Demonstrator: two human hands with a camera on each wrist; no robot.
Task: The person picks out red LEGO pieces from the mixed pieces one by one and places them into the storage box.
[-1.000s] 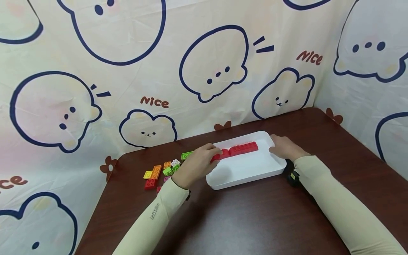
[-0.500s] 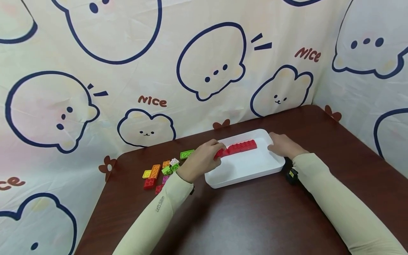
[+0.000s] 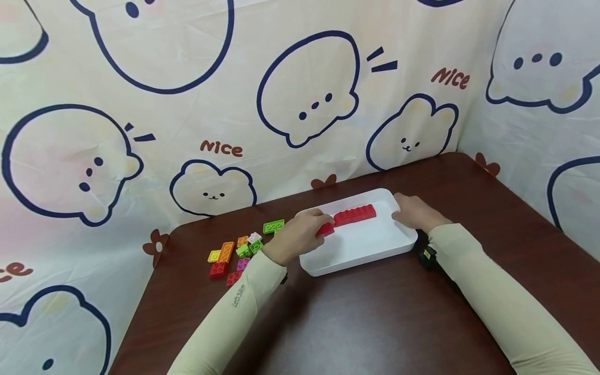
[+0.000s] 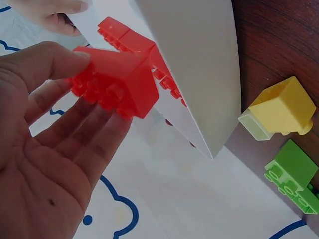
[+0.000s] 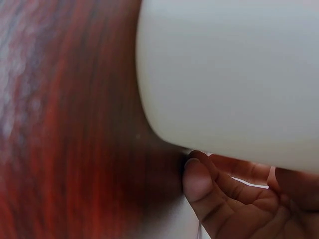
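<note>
My left hand is over the left part of a white tray, pinching a red building block between thumb and fingers. The left wrist view shows the block's studs turned toward the fingers. Inside the tray, along its far side, lies a row of red blocks, which also appears as red blocks behind the held one. My right hand holds the tray at its right end. Thumb and fingers meet the tray's outer edge in the right wrist view; the rest of that grip is hidden.
Left of the tray, loose blocks lie on the dark wooden table: an orange block, a yellow one, a red one, a magenta one and several green ones. A patterned cloth hangs behind the table.
My left hand has shifted slightly right over the tray with the red block. My right hand stays at the tray's right end. The whole head view has drifted a little.
</note>
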